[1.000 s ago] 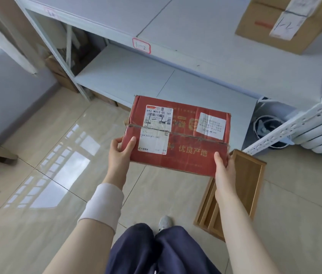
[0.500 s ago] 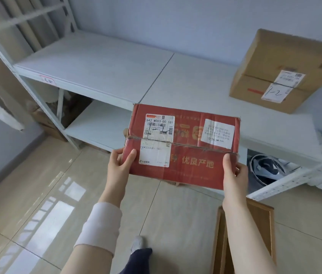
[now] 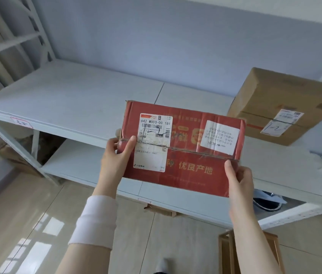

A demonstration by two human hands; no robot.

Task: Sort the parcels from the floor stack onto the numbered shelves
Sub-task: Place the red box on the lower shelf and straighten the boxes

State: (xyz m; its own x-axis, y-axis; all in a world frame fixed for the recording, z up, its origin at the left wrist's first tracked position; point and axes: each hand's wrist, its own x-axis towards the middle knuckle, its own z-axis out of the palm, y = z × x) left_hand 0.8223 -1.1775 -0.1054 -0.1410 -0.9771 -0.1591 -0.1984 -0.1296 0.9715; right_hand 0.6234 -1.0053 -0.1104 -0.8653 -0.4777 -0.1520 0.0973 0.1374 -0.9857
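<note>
Red parcel [image 3: 185, 175] is up in the air between both hands, in front of a white rack, with its printed top face turned to the camera. The left hand [image 3: 116, 157] grips its left end, thumb laid on the top face beside a white shipping label [image 3: 152, 143], fingers curled round the edge. The right hand [image 3: 239, 180] clamps the near right corner, thumb on top and fingers wrapped underneath. A white cuff [image 3: 94, 220] covers the left wrist. A second white sticker [image 3: 218, 137] sits on the right part of the parcel's top.

Behind the parcel runs the upper shelf [image 3: 77, 99], with a small handwritten tag [image 3: 21, 122] on its front edge at the left; its writing is too blurred to read. At the far right of that shelf stands a brown box [image 3: 280, 107] bearing a label marked "1-2" [image 3: 272, 127]. Below is the lower shelf [image 3: 73, 163]. On the tiled floor [image 3: 27, 214] at the near right lies a wooden frame [image 3: 227, 254].
</note>
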